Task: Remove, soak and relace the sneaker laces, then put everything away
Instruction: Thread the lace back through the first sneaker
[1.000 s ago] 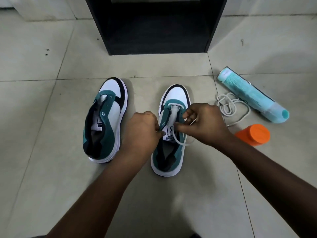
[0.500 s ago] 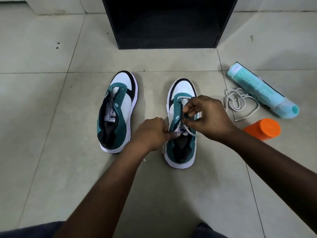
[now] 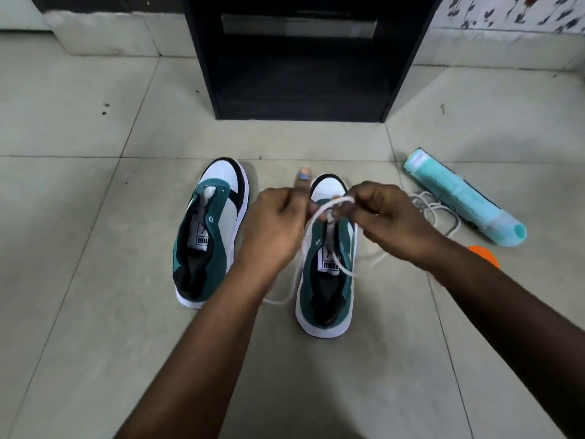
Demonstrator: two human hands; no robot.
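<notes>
Nearest me, on the grey tiled floor (image 3: 95,312), stands the green, white and black sneaker (image 3: 326,280) I am working on. Its heel points toward me and its toe points away, so its long axis runs straight out from my body. I take this sneaker as the landmark.

Directly above its tongue and front eyelets, my two hands meet over a white cord shoelace (image 3: 330,210). My left hand (image 3: 275,226) is curled, pinching the lace on the sneaker's left side, one finger sticking out past the toe. My right hand (image 3: 389,220) is curled too, pinching a loop of the same lace over the sneaker's right side. The lace falls from both hands in slack strands, one trailing onto the floor left of the heel, one draping across the right edge. How many eyelets it passes through, I cannot tell.

I judge the coming move turns on this: the eyelets lie directly beneath both hands, along that near-to-far axis, with each hand nearest its own row.

Left of the landmark, close but apart, sits the matching second sneaker (image 3: 209,236), unlaced. Right of it lie a loose white lace in a heap (image 3: 433,213), a pale blue bottle on its side (image 3: 459,198), and an orange cap (image 3: 484,255), partly hidden by my forearm.

Beyond the toe stands a black open cabinet (image 3: 304,74).
</notes>
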